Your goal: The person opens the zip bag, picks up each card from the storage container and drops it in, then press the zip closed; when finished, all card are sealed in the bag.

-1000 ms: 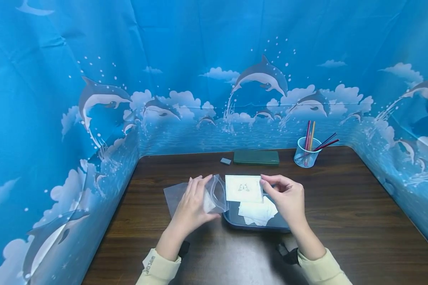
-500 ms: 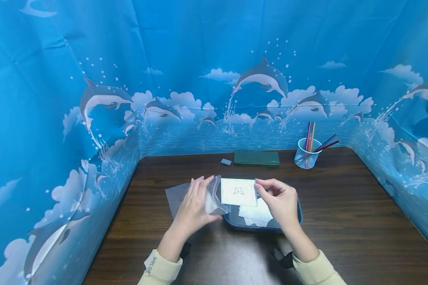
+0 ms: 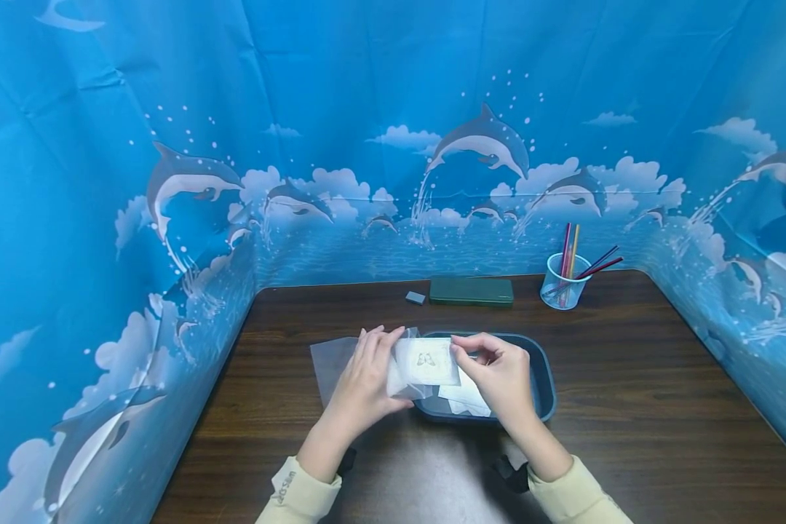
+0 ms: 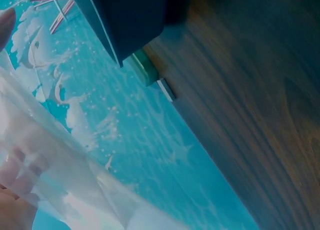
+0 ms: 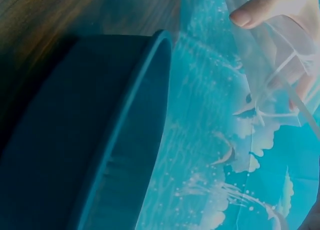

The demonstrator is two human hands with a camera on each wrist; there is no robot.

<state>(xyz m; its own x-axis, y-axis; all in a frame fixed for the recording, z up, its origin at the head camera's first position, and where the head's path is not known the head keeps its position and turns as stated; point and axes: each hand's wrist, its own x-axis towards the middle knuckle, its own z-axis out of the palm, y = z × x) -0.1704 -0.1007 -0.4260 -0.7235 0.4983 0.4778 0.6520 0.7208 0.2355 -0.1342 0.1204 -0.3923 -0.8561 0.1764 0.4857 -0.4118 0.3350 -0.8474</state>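
My left hand (image 3: 362, 378) holds a clear plastic bag (image 3: 330, 362) by its sides, with its mouth toward the right. In the left wrist view the bag (image 4: 85, 180) spreads across the lower left. My right hand (image 3: 503, 372) pinches the right edge of a white card (image 3: 432, 362) printed with a small butterfly. The card's left part lies within the bag's mouth. Below my right hand stands a dark blue tray (image 3: 547, 386) with several white cards (image 3: 463, 397) in it. The right wrist view shows the left thumb (image 5: 260, 9) against the bag.
Behind the tray lie a green case (image 3: 471, 291) and a small grey eraser-like block (image 3: 415, 298). A light blue mesh cup (image 3: 561, 284) with several pencils stands at the back right. A blue dolphin curtain (image 3: 340, 145) surrounds the brown wooden table (image 3: 642, 393).
My right hand has moved left and slightly down, bringing the butterfly card into the bag's mouth. My left hand with the bag has shifted a little to the right.
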